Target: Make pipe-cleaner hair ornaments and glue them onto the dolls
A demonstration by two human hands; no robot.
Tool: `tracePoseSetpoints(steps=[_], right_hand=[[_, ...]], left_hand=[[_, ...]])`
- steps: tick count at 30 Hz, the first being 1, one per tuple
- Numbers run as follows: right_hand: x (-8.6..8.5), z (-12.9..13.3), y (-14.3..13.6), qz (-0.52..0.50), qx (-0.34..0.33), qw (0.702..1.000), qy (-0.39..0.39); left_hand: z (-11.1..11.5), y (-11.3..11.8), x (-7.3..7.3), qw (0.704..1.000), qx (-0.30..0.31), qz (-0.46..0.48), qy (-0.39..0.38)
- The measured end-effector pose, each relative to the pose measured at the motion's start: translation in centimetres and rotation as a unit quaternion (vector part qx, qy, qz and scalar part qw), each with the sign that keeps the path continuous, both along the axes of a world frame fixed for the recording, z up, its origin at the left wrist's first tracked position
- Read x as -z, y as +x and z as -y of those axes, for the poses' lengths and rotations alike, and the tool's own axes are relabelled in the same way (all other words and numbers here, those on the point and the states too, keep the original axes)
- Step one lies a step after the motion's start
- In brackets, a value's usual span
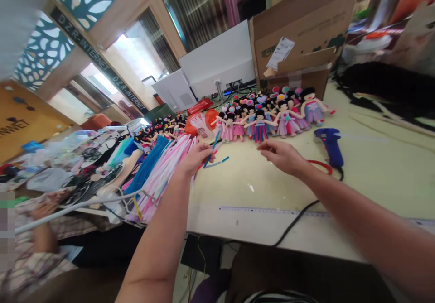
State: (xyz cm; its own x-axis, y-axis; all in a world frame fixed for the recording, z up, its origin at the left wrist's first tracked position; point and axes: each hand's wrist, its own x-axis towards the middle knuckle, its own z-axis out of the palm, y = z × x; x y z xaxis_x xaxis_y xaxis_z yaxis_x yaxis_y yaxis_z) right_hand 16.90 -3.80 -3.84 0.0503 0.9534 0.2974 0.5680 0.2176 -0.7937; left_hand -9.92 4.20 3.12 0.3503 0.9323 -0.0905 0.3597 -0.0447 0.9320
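My left hand (198,157) is closed in a pinch on a short blue pipe cleaner (216,141), which sticks up past the fingertips. Beside that hand, a short blue piece (225,159) lies on the table. Over the middle of the table, apart from the left, my right hand (280,154) has its fingers pressed together; I cannot make out whether anything is between them. Right of it rests a blue glue gun (329,146). A red pipe cleaner (321,163) curves out beside my right forearm. Small dolls (261,124) with coloured skirts stand in rows behind both hands.
Bundles of pink and white pipe cleaners (170,169) and blue ones (149,163) lie at the left. A ruler (258,210) runs along the front edge, crossed by a black cord (295,221). A cardboard box (299,31) stands behind. Another person's hand (45,207) is at far left.
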Motion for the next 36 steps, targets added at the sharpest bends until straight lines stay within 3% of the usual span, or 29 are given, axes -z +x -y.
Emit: tracePoseSetpoints(steps=[2, 4, 8, 11, 17, 19, 25, 28, 36], right_hand=[[-1.3, -0.2, 0.2, -0.039, 0.044, 0.992, 0.107], [-2.4, -0.3, 0.4, -0.032, 0.046, 0.986, 0.157], [-3.2, -0.2, 1.1, 0.037, -0.006, 0.994, 0.101], [-2.8, -0.1, 2.1, 0.082, -0.015, 0.995, 0.047], [-1.5, 0.1, 4.1, 0.109, 0.045, 0.991, 0.059], [-1.2, 0.2, 4.5, 0.136, 0.054, 0.987, 0.070], [-1.0, 0.6, 4.7, 0.182, 0.072, 0.976, 0.092], [-1.0, 0.7, 4.7, 0.182, 0.066, 0.977, 0.092], [-1.4, 1.0, 4.9, 0.205, 0.069, 0.974, 0.065]], left_hand=[[0.6, 3.2, 0.4, 0.997, 0.069, 0.028, 0.011], [1.0, 6.0, 0.8, 0.992, 0.119, 0.033, 0.014], [1.6, 10.1, 1.2, 0.979, 0.199, 0.039, 0.006], [1.5, 11.7, 1.6, 0.978, 0.206, 0.034, 0.007], [-0.7, 12.0, 4.1, 0.992, 0.064, 0.008, 0.109], [-1.2, 11.7, 5.1, 0.988, 0.045, 0.004, 0.146], [-0.7, 11.5, 5.6, 0.945, 0.129, -0.116, 0.276], [0.0, 11.6, 5.2, 0.927, 0.157, -0.188, 0.283], [0.6, 12.0, 5.1, 0.903, 0.189, -0.265, 0.280]])
